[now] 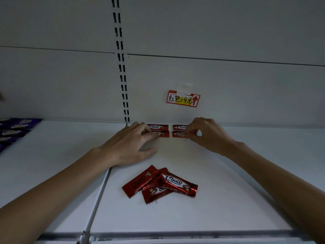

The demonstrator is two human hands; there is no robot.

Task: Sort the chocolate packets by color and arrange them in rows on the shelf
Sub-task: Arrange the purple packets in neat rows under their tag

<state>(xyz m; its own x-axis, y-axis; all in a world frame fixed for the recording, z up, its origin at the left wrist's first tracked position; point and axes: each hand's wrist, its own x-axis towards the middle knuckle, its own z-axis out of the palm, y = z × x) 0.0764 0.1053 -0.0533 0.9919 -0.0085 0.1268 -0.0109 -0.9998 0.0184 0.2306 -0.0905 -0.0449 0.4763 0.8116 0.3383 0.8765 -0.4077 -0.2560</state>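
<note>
Packets (177,182): light, slick foil

Shelf (237,173) holds my loose red pile (139,184) and two back rows (158,127). My left hand (128,147) lays its grip spread on the front left packet (164,134). My right hand (207,134) seems to pinch the front right packet (178,134) by its crimped end.

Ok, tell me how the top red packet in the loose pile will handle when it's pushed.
The top red packet looks small and flat, so it is probably light. Its glossy wrapper on the smooth shelf should slide easily. It lies on other packets, so a push may drag them along.
</note>
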